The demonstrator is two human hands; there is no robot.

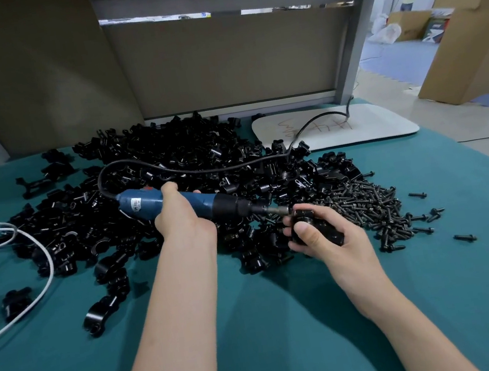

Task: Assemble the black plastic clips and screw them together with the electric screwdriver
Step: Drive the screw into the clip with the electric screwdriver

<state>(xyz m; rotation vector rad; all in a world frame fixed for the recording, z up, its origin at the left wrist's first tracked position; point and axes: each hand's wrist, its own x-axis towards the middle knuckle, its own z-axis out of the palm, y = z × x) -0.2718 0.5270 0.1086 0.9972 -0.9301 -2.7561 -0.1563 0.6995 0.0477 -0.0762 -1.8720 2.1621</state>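
Black plastic clip (316, 222) sits in my right grip (355, 242), held just above the table (272, 323) in front of the heap of screws (371, 202). The thumb lies across the clip's near face and the fingers curl round behind it, so that grip is closed firmly on the part. My left grip (179, 219) is wrapped round the blue barrel of the electric screwdriver (142, 203), thumb on top. The tool lies nearly level, pointing to the right. Its metal bit (281, 210) meets the upper left side of the clip; I cannot tell whether a screw sits under the tip. A black cord (203, 167) leaves the rear of the screwdriver, loops over the big pile of loose clips (168, 145) and runs off past a white board (370, 126) at the far edge. The pile spreads across the middle of the teal cloth, with a few stray clip halves (104, 312) lying nearer me on the left. Several single screws (464, 237) lie apart from the heap, out to the right. A white cable (47, 260) curves across the left side of the table. Brown panels stand behind the table, and cardboard boxes (481, 26) stand on the floor to the right.
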